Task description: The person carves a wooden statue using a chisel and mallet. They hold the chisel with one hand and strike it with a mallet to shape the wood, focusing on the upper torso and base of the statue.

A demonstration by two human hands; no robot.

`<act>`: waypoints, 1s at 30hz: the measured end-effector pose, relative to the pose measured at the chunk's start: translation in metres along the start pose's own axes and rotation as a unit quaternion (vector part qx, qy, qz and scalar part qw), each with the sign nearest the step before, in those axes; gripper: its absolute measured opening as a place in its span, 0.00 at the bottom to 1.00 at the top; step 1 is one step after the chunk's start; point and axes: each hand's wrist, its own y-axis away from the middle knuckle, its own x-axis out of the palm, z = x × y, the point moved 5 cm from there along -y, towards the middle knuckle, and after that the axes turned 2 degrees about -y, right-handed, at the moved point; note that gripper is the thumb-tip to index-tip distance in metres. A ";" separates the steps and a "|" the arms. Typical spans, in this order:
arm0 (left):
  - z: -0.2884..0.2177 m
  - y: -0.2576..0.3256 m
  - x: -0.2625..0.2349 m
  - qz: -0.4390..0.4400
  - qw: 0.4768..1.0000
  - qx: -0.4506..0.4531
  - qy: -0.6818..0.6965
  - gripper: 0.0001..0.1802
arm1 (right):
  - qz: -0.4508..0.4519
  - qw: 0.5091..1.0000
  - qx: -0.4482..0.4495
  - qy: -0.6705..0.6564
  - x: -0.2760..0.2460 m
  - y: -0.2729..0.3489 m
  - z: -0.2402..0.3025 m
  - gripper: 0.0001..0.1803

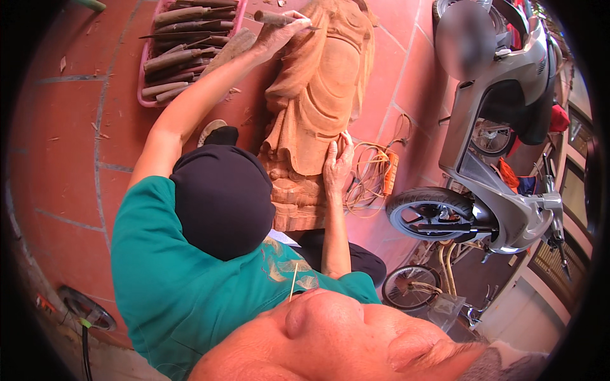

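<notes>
Two hands of mine are at the wooden carving [337, 82], a robed figure that fills the upper middle of the frame. My left hand [283, 35], at the top, is closed round a wooden-handled tool [272, 18], over the figure's upper left edge. My right hand [338, 168] lies against its lower right side, thumb and fingers slightly apart, not clamped round it.

The carving's long axis runs up the frame, leaning a little right towards the top; its base is at the end nearer me, and the far end is cut off by the frame. The tool lies nearly level, handle to the left, thin end pointing right over the robe; I can't tell whether the tip touches wood.

My left forearm passes close by a pink basket [141, 82] packed with tools, upper left. My dark-clothed knee [222, 200] bulges up left of the base. Right of my right hand sit a tangled cable [363, 181] and an orange power strip [391, 173], with a grey motorbike [467, 136] beyond.
</notes>
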 end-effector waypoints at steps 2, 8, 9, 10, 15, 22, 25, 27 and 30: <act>0.004 -0.006 -0.001 -0.009 1.000 -0.011 0.016 0.10 | 0.001 1.000 -0.002 -0.002 0.000 0.000 -0.003 0.21; 0.007 -0.012 -0.002 0.024 0.998 -0.016 0.054 0.12 | 0.003 1.000 0.001 0.030 -0.001 0.000 0.003 0.21; 0.007 -0.012 -0.001 0.026 0.999 -0.017 0.042 0.12 | 0.005 0.999 0.003 0.032 -0.002 0.000 0.003 0.21; 0.007 -0.012 -0.001 0.028 0.999 -0.018 0.029 0.12 | 0.007 0.999 0.003 0.032 -0.002 -0.001 0.004 0.21; 0.010 -0.003 -0.002 0.028 0.999 0.007 -0.018 0.12 | 0.008 1.000 0.000 0.030 -0.001 -0.001 0.004 0.21; 0.003 0.025 -0.005 0.070 0.997 0.025 -0.035 0.12 | 0.003 1.000 0.000 0.028 -0.002 -0.001 0.004 0.21; 0.001 0.040 -0.010 0.075 0.997 0.005 -0.020 0.12 | 0.000 1.000 0.001 0.023 -0.001 0.000 0.004 0.21; 0.005 0.049 -0.019 0.067 0.998 -0.008 0.000 0.12 | -0.002 1.000 -0.001 0.024 -0.001 -0.001 0.005 0.21; 0.016 0.061 -0.039 0.067 0.997 -0.039 0.027 0.12 | -0.004 0.999 -0.008 0.041 -0.001 -0.001 0.004 0.20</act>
